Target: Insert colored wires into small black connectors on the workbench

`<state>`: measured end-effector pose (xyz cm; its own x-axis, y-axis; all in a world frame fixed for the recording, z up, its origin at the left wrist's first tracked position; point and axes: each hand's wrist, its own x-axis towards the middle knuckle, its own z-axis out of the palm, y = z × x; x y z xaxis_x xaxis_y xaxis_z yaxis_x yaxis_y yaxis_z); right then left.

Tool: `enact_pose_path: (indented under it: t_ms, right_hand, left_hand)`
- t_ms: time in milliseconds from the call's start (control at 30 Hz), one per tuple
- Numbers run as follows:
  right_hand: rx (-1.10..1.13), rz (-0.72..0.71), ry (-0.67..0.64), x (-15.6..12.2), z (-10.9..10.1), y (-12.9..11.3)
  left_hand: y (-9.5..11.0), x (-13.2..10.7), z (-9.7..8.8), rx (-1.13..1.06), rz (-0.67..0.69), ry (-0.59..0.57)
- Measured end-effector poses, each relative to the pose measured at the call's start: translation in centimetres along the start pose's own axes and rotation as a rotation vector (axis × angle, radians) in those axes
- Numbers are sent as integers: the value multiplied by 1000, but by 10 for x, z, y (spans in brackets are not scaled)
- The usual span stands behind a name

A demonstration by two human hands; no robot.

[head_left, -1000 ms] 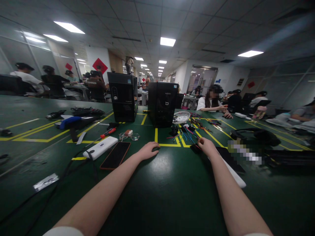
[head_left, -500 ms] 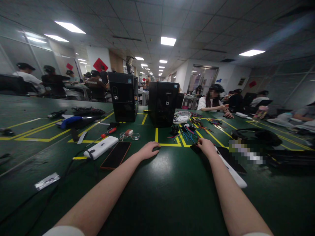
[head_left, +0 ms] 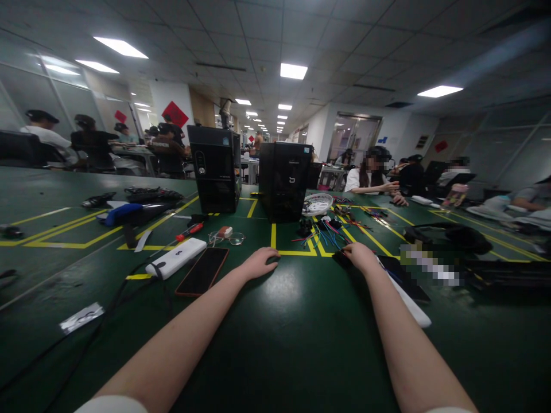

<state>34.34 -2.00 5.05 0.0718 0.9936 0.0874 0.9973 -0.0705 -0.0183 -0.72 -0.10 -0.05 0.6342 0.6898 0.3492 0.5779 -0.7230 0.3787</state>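
Note:
My left hand (head_left: 260,263) rests on the green tabletop, its fingers gently curved and the thumb apart from them; a dark gap shows between, and I see nothing held there. At the right, my right hand (head_left: 360,256) has its fingers bent down on a small flat black object (head_left: 341,260), whose kind I cannot make out. Just beyond that hand lies a bundle of coloured wires (head_left: 330,235) with black connectors. A dark phone (head_left: 203,272) with an orange-brown edge lies left of my left forearm. Partly behind my right forearm are a long white object (head_left: 411,304) and a dark flat panel (head_left: 404,278).
Two black computer towers (head_left: 214,172) (head_left: 284,180) stand ahead, beside a white basket (head_left: 318,203). Leftward lie a white power bank (head_left: 176,258), eyeglasses (head_left: 236,238), a red screwdriver (head_left: 189,232) and cables. A black headset (head_left: 450,237) is at right. A person (head_left: 372,172) sits across the table.
My hands keep almost the same places and poses. The whole view has shifted very slightly; the person across the table has moved their hands a little.

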Motion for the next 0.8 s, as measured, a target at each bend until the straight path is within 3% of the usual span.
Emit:
enact_pose_path:
  t_ms: [200,400,667,800]
  right_hand:
    - [84,173,167,-6,-13,5]
    - [159,154,20,-7,-23,10]
    - [166,106,47,-11,-18,2]
    - [198,114,-12,-10,-16,-2]
  left_hand:
    - [3,0,-2,-1,2,0]
    - [0,1,1,3,-6,9]
    - [-1,1,0,-10,0,10]
    - [1,0,-1,-13,-1,4]
